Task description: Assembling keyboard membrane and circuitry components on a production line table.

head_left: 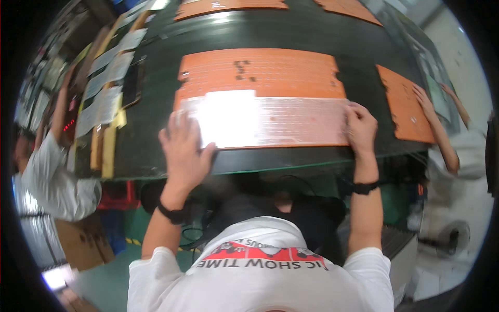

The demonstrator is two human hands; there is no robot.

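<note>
The left hand (182, 148) lies palm down with its fingers spread apart, its fingertips over the left end of a shiny pale sheet (306, 122). The right hand (361, 127) is at the other end of that sheet, its fingers curled in against the edge — whether they are clamped on it I cannot tell. Between the two hands, the sheet covers the near part of an orange board (291, 67), with a white glare just beside the left fingers. The rest of the board reaches out beyond both hands, with a few dark marks on it, and lies on a dark table (140, 151).

Past the left hand, on its outer side, are a dark phone (133, 83) and a row of papers (106, 70). To the right of the right hand, well apart from it, a second orange board (403, 106) lies under a co-worker's hand (425, 103). Farther out, beyond both hands, two more boards (228, 6) show — cut off by the upper edge of the view.
</note>
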